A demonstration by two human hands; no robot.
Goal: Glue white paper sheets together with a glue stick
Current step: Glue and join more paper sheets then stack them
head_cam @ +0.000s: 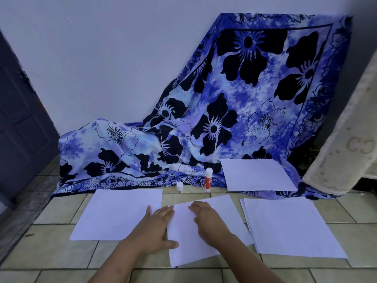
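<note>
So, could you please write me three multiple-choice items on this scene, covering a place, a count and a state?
1. Where does the red-and-white glue stick stand?
A. on the blue flowered cloth's front edge
B. on the right-hand paper stack
C. in a hand

2. How many hands press the tilted white middle sheet?
A. none
B. one
C. two

3. The glue stick is:
A. capped
B. uncapped, its small white cap beside it
C. lying flat

Answers: 1 A, it stands upright there; 2 C, left hand and right hand lie flat on it; 3 B, the cap stands apart.
</note>
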